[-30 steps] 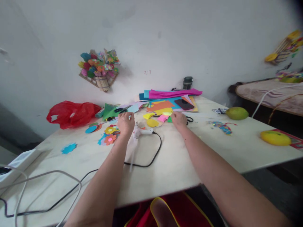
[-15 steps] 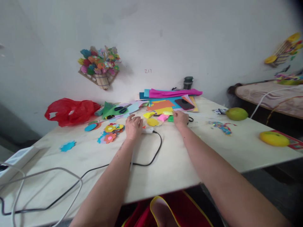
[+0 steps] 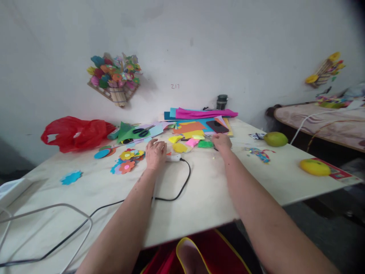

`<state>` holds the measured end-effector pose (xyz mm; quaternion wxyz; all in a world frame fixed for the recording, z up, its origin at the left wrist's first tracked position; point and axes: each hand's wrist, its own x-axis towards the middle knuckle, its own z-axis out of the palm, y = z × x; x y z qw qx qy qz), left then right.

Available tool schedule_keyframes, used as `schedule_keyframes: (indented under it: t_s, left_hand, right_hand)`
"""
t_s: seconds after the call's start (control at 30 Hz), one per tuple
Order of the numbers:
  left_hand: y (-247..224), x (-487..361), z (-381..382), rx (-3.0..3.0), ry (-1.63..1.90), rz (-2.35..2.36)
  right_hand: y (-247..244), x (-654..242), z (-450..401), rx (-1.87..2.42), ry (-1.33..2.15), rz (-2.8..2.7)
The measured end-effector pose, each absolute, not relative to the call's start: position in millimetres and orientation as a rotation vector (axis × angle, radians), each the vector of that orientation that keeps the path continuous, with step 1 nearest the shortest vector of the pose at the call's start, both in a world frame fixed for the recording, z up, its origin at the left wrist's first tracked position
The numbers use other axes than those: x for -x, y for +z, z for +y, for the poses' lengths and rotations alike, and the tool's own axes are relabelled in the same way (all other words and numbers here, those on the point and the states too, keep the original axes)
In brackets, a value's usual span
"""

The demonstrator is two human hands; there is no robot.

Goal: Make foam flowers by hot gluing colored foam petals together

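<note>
My left hand (image 3: 156,154) rests over a white glue gun (image 3: 173,158), its fingers loosely bent and apart. The hand covers most of the gun; its end with the black cable (image 3: 188,176) shows to the right. A clear glue stick (image 3: 154,194) sticks out beneath the wrist. My right hand (image 3: 222,142) is closed low over the table, right of a green packet (image 3: 205,144). A small dark part shows under its fingers, but what it grips is hidden. Pink (image 3: 192,142) and yellow (image 3: 175,139) packets and a yellow paper piece (image 3: 180,147) lie between the hands.
Paper flowers (image 3: 127,166), a blue cutout (image 3: 71,177), scissors (image 3: 143,131) and a red bag (image 3: 78,133) are on the left. Coloured sheets (image 3: 191,128) and a phone (image 3: 217,126) lie behind. Two mangoes (image 3: 275,139) are at the right; a white cable (image 3: 61,205) loops at front left.
My right hand has moved slightly right, away from the packets, and now covers the black loop seen beside it before. My left hand stays at the glue gun. The view has shifted slightly.
</note>
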<state>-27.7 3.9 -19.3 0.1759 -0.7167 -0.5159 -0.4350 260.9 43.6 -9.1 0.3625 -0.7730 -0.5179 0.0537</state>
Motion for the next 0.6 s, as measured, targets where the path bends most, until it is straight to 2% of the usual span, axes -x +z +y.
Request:
schedule_keyframes:
  t_s: [0.3, 0.5, 0.6]
  left_hand:
    - [-19.9, 27.6, 4.5, 2.053, -1.206, -1.499]
    - [-20.3, 27.4, 5.2, 2.068, -1.226, -1.489]
    - [-19.5, 26.8, 4.5, 2.063, -1.232, -1.494]
  right_hand:
    - [-10.1, -263.1, 42.9, 1.959, -0.011, -1.985]
    - [-4.0, -250.8, 39.0, 1.859, -0.21, -1.746]
    - [-5.3, -220.2, 32.8, 1.717, -0.236, -1.821]
